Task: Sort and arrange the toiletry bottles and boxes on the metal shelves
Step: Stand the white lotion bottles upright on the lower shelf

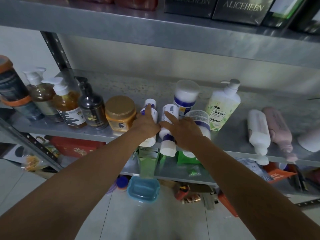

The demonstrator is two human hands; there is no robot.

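Note:
On the middle metal shelf (121,84) three white bottles with blue bands lie on their sides near the front edge. My left hand (147,126) rests over the left bottle (150,103), fingers wrapped on it and index finger stretched along it. My right hand (184,131) grips the middle bottle (170,110), thumb on its left side, while the palm covers part of the right bottle (199,116). The middle bottle's cap end sticks out over the shelf edge. A similar white bottle with a clear cap (186,94) stands upright behind them.
Left of my hands stand a gold-lidded jar (120,111), a dark pump bottle (91,108) and two amber pump bottles (67,103). A green-white pump bottle (223,108) stands at the right. A white bottle (258,129) and a pink bottle (278,127) lie further right. Black boxes (240,9) sit above, green boxes (149,160) below.

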